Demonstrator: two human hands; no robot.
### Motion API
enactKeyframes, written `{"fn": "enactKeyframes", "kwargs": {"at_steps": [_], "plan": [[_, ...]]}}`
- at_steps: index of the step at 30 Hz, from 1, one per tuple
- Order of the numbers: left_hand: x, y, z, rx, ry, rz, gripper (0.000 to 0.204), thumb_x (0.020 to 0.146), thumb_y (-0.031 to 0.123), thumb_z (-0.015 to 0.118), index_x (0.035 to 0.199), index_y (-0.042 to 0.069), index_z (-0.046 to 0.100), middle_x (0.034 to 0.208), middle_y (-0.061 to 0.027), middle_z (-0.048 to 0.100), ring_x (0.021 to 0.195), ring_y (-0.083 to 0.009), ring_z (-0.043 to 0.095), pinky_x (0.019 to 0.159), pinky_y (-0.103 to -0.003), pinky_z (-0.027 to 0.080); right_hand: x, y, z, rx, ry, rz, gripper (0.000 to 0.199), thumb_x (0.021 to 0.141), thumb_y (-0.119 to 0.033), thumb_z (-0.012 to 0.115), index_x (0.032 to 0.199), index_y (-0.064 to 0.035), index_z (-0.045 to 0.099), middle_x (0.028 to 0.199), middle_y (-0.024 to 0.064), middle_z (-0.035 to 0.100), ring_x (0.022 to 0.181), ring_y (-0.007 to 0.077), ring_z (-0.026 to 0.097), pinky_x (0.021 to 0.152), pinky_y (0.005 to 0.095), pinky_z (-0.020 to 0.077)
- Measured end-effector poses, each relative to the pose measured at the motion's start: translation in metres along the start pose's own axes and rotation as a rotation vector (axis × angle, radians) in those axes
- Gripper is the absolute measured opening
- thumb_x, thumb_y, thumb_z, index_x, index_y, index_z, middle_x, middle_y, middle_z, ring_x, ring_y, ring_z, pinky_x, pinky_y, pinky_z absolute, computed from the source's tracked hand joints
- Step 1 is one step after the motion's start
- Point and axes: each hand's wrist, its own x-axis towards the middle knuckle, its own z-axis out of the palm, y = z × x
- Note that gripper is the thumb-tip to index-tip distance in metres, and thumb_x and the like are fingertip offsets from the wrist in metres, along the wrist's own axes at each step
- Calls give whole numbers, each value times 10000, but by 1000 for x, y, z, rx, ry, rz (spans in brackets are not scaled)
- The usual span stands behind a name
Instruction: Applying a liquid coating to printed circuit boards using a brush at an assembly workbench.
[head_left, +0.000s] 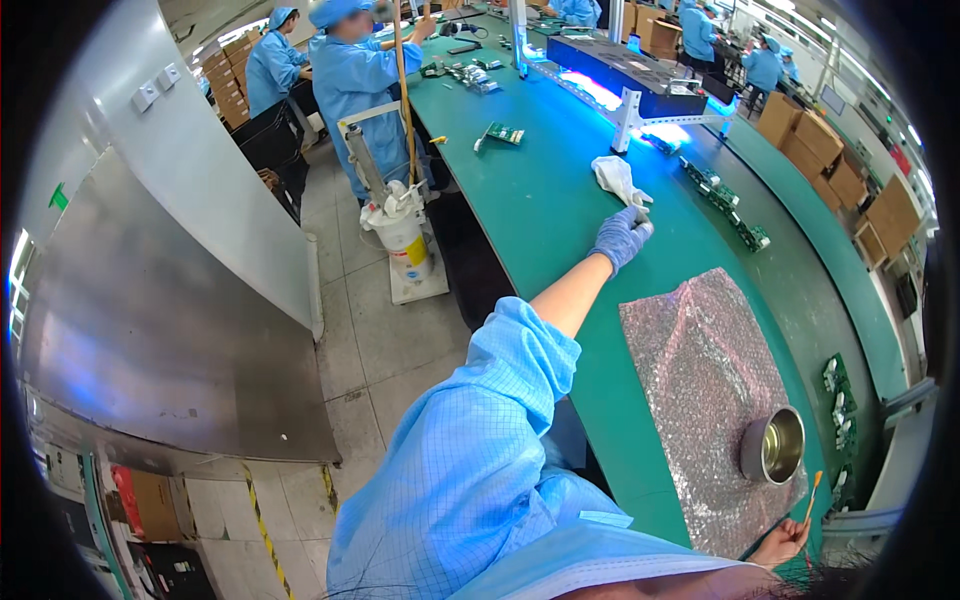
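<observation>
My left hand (620, 241), in a thin blue-purple glove, reaches out over the green tabletop. Its fingers are closed on the near end of a crumpled white cloth (617, 180). At the lower right, my right hand (783, 543) pinches a thin brush (816, 484) with an orange-yellow tip, which points up. Just beyond that hand a round metal cup (772, 446) stands on a sheet of pinkish bubble wrap (690, 370). Some shiny yellowish content shows inside the cup.
Green circuit boards (722, 200) lie in a line along the conveyor (790, 255) at the right. A dark lamp unit (630, 75) glows blue on a white frame. Another board (500, 134) lies farther up the table. A person in blue (360, 85) stands behind a white bucket (405, 235).
</observation>
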Motion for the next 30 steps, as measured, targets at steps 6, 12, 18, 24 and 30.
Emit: {"fn": "enactKeyframes", "kwargs": {"at_steps": [6,12,18,24,30], "plan": [[-3,3,-2,43,-3,-24,154,750,197,623,824,67,586,714,-117,612,651,-229,584,643,-355,468,-1,3,1,-33,-14,-16,186,912,-120,442,986,31,520,624,-9,322,545,105,291,502,243,278],[-2,3,-1,74,-15,-11,170,751,209,620,837,66,590,729,-121,618,668,-239,593,657,-359,470,-2,3,1,-40,-26,-15,188,914,-121,439,987,29,526,632,-6,336,548,105,292,503,241,278],[-4,7,-4,106,-14,-14,201,751,225,612,865,60,594,770,-134,633,716,-269,609,682,-372,472,0,0,1,-18,-10,15,154,899,-81,455,971,46,500,647,5,287,577,126,291,516,253,278],[-5,10,-4,137,-26,-30,208,752,226,610,873,58,591,787,-140,634,731,-275,611,689,-370,473,1,-1,0,-21,-3,7,152,895,-77,452,970,39,515,648,3,289,577,127,296,517,251,281],[-6,10,-4,133,-23,-9,194,755,218,608,857,55,582,767,-138,628,719,-276,606,679,-368,470,2,-1,-1,-18,-9,20,148,892,-83,467,964,33,522,643,-5,291,569,122,292,517,255,282]]}}
